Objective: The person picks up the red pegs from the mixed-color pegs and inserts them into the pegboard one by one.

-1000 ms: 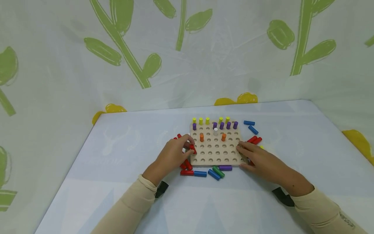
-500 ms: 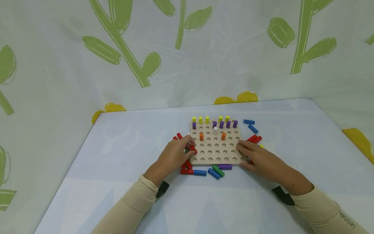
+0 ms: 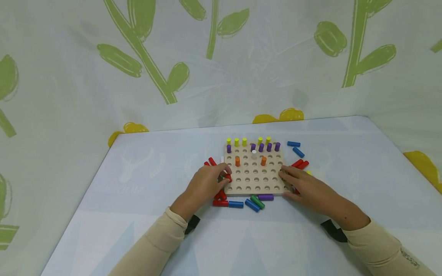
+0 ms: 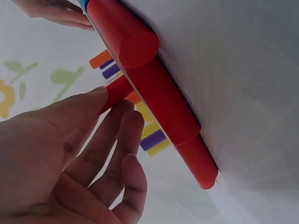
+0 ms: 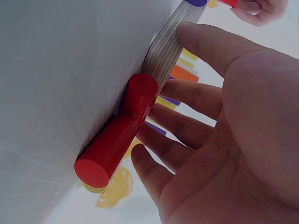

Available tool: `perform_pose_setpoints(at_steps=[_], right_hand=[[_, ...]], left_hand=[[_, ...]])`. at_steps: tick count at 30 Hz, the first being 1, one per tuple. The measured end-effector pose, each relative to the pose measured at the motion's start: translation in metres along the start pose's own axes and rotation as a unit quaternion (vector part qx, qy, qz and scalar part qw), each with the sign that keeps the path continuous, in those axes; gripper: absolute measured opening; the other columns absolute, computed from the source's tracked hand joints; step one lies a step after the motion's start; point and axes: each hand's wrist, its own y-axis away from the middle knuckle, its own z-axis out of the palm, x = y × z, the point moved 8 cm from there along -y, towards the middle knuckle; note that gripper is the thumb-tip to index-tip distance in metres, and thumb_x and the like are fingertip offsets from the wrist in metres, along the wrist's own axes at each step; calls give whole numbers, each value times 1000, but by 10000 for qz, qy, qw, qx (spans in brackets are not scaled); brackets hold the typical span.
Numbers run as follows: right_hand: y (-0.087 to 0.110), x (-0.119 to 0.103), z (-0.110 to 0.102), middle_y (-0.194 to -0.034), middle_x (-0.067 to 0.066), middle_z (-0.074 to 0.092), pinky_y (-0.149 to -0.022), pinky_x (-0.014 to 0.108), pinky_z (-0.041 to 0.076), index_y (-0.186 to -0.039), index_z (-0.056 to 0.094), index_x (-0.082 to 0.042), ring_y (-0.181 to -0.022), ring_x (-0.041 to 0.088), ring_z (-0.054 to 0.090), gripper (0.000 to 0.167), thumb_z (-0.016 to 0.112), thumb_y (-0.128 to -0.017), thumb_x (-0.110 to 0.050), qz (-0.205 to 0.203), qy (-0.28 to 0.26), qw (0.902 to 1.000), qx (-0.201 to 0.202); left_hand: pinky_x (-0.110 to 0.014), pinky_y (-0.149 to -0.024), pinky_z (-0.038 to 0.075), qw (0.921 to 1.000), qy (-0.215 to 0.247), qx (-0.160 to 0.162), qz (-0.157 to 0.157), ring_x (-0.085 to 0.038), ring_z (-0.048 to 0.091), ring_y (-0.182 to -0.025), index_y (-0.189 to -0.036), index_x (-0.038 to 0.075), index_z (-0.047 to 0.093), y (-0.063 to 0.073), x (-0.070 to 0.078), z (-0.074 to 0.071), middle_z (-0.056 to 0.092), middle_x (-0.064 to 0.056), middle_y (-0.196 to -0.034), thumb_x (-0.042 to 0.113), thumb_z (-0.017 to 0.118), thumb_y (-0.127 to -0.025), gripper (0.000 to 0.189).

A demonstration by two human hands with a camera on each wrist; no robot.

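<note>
A wooden pegboard (image 3: 252, 175) with rows of round holes lies on the table. My left hand (image 3: 203, 184) is at its left edge and pinches a red peg (image 4: 117, 91) between thumb and fingertips. The peg stands over the board's left column; its lower end is hard to make out. My right hand (image 3: 312, 190) rests on the board's right edge, fingers fairly straight, with the thumb by the front corner. Yellow pegs (image 3: 236, 142), purple pegs (image 3: 261, 147), two orange pegs (image 3: 237, 161) and one white peg (image 3: 254, 154) stand in the board.
Loose red pegs lie left of the board, partly under my left hand. Along the front edge are a red peg (image 3: 220, 203), blue pegs (image 3: 236, 204), a green peg (image 3: 257, 202) and a purple peg (image 3: 266, 197). Blue pegs (image 3: 298, 152) and red pegs (image 3: 303, 165) lie to the right.
The red peg in my left hand has tipped slightly and sunk a little lower between the fingers. My right hand stays where it was.
</note>
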Motion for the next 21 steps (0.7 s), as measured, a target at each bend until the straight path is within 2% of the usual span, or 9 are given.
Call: perform_pose_setpoints(at_steps=[3,8,10,15,21], right_hand=[[0,0,0,-151,20,46,-101,51,50,-144,52,-5,-136,40,48,66,76,-88,-32,10,7,10000,-20],[0,0,0,-151,19,46,-101,51,50,-144,52,-5,-136,39,48,67,76,-88,-32,7,31,10000,-6],[1,-1,1,-151,19,46,-102,51,50,-144,52,-5,-137,39,48,67,76,-88,-33,16,34,10000,-4],[1,0,1,-151,19,46,-101,51,50,-144,52,-5,-137,39,47,68,77,-88,-33,75,52,10000,-6],[1,0,1,-152,19,45,-102,52,49,-145,52,-6,-138,39,46,68,77,-88,-33,125,14,9999,-36]], left_hand=[[-17,-58,50,10000,-41,-38,57,-15,65,-83,-112,20,68,1,1,-1,76,-1,-104,24,78,-88,26],[-29,-77,57,9991,-284,118,284,-16,62,-95,-129,22,65,2,0,-12,72,0,-115,32,75,-91,41],[-34,-84,57,9991,-269,264,181,-18,60,-102,-133,23,62,1,-5,-21,69,-2,-121,33,73,-92,44],[-37,-85,58,9982,-266,476,-230,-21,60,-103,-131,21,63,-9,-19,-40,65,-6,-121,32,71,-93,40],[-40,-88,57,9959,-640,229,-595,-24,63,-102,-131,17,63,-27,-35,-43,66,-9,-119,34,69,-95,40]])
